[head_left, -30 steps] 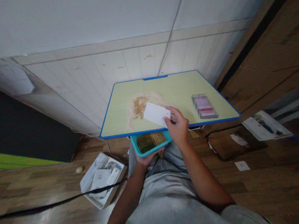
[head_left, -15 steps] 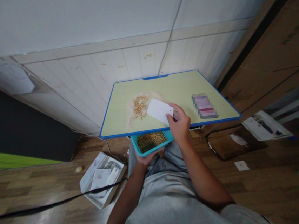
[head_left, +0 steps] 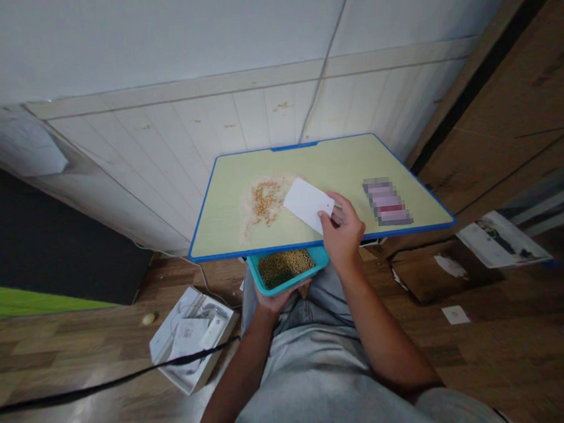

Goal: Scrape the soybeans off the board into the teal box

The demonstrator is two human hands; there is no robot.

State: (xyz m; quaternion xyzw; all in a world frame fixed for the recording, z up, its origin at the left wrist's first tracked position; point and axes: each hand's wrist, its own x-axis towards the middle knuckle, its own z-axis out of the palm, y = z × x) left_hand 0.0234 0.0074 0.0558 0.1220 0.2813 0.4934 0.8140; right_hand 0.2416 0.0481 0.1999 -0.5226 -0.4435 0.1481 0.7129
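Observation:
Between the thumb and fingers of my right hand (head_left: 342, 227) is a white card (head_left: 308, 203), tilted over the small yellow-green table (head_left: 337, 159). Left of the card, golden beans (head_left: 265, 201) lie scattered among pale fine grains (head_left: 248, 216). My left hand (head_left: 276, 300) supports a turquoise basket (head_left: 289, 285) from below, its fingers partly hidden under it. The basket holds many small greenish and tan beans (head_left: 287, 264) and sits just under the table's front edge.
A pixelated flat object (head_left: 387, 201) lies on the table's right side. On the floor are an open white box (head_left: 189, 340) at the left and a brown carton (head_left: 432, 273) at the right. A black strap (head_left: 104, 388) crosses the lower left.
My right hand has moved slightly right with the white card, away from the golden beans. My left hand and the turquoise basket have stayed nearly in place.

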